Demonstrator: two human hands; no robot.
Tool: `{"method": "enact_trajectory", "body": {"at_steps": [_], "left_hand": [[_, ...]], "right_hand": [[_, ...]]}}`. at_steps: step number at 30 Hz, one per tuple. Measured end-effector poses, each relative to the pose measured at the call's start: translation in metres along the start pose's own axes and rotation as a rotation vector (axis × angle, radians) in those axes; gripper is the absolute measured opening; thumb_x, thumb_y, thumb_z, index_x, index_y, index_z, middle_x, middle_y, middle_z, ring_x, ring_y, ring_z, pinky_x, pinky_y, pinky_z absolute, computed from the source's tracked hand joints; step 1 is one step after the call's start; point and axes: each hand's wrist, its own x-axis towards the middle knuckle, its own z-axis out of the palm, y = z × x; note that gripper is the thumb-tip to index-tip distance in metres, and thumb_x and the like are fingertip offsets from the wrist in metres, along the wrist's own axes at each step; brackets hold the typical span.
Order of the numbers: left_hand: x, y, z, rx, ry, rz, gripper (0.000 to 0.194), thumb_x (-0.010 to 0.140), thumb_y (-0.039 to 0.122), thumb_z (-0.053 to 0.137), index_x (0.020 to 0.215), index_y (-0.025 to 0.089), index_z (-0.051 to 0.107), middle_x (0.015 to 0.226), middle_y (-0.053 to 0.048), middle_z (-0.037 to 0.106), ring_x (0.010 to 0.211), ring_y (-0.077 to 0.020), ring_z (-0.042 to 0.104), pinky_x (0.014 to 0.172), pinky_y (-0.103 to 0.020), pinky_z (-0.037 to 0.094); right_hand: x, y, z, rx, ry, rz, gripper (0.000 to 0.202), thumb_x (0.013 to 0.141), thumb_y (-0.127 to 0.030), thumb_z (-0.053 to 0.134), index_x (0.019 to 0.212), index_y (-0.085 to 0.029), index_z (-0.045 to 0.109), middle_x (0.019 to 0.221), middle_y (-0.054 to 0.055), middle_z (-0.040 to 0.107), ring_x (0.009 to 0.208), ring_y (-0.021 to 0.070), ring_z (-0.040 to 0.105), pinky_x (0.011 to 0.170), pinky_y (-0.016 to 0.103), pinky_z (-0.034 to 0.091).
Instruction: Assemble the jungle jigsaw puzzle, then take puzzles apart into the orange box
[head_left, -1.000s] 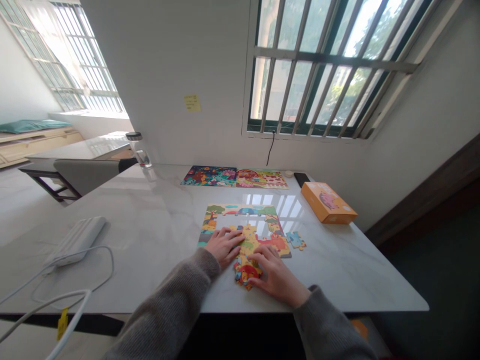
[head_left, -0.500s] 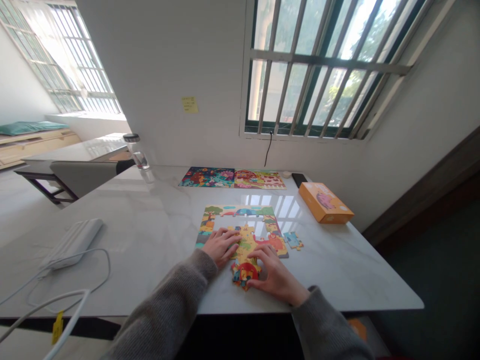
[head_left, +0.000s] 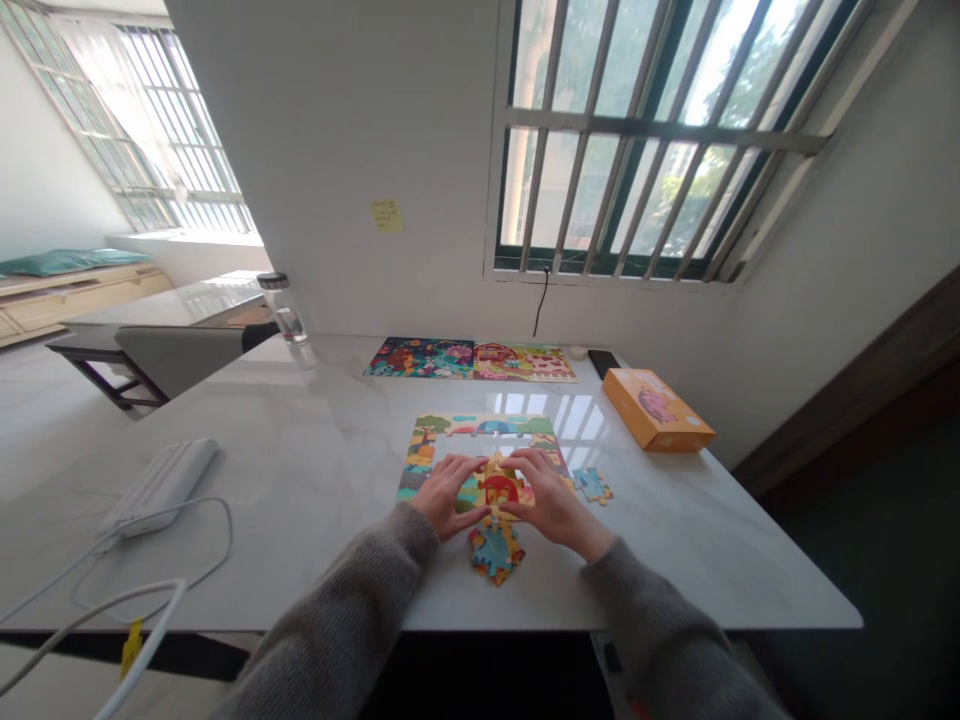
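A partly assembled jigsaw puzzle lies on the white marbled table, with a gap inside its border. Over its lower part, a red and yellow puzzle piece with a lion face is between my two hands. My left hand grips its left side with thumb and fingers curved. From the right, my right hand grips the same piece. Nearer the table's front edge rests a small pile of pieces with a light blue one on top. Another light blue piece lies right of the puzzle.
Two finished picture boards, one dark and one farm scene, lie by the wall. An orange box and black phone are at right. A bottle, white power strip and cables are at left.
The lion-face piece has moved from the front pile up over the puzzle, uncovering a light blue piece. My right hand has moved up with it, and my left hand has joined at its side.
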Motion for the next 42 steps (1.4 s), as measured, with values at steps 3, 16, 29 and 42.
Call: {"method": "enact_trajectory", "body": {"at_steps": [3, 16, 29, 42], "left_hand": [[0.001, -0.003, 0.000, 0.027, 0.012, -0.027, 0.058, 0.084, 0.039, 0.068, 0.137, 0.024, 0.048, 0.121, -0.008, 0.060, 0.112, -0.0253, 0.054, 0.100, -0.040, 0.045], [0.001, -0.001, -0.003, 0.000, 0.056, -0.069, 0.055, 0.074, 0.026, 0.072, 0.126, 0.023, 0.052, 0.115, -0.007, 0.059, 0.108, -0.0259, 0.054, 0.099, -0.041, 0.046], [-0.003, -0.006, 0.001, -0.016, 0.008, -0.039, 0.047, 0.091, 0.032, 0.054, 0.137, 0.020, 0.048, 0.127, -0.009, 0.056, 0.118, -0.0237, 0.051, 0.106, -0.041, 0.043], [0.055, -0.008, 0.010, -0.011, -0.226, 0.088, 0.027, 0.094, 0.018, 0.045, 0.102, 0.018, 0.071, 0.106, -0.009, 0.071, 0.100, -0.0220, 0.061, 0.095, -0.037, 0.050]], "right_hand": [[0.009, 0.003, 0.004, 0.032, -0.020, -0.023, 0.051, 0.083, -0.031, 0.075, 0.129, -0.026, 0.053, 0.123, 0.010, 0.055, 0.117, 0.0274, 0.053, 0.100, 0.048, 0.048], [-0.005, 0.014, 0.010, 0.051, 0.002, 0.009, 0.062, 0.083, -0.031, 0.074, 0.140, -0.031, 0.049, 0.132, 0.007, 0.058, 0.125, 0.0252, 0.052, 0.105, 0.046, 0.048], [-0.008, 0.036, -0.005, -0.015, 0.028, 0.040, 0.031, 0.088, -0.029, 0.069, 0.120, -0.028, 0.065, 0.128, 0.007, 0.063, 0.121, 0.0257, 0.053, 0.107, 0.049, 0.043], [-0.026, 0.081, -0.019, -0.150, -0.103, 0.184, 0.028, 0.089, -0.033, 0.067, 0.117, -0.032, 0.068, 0.127, 0.004, 0.064, 0.119, 0.0256, 0.056, 0.103, 0.046, 0.043]]}}
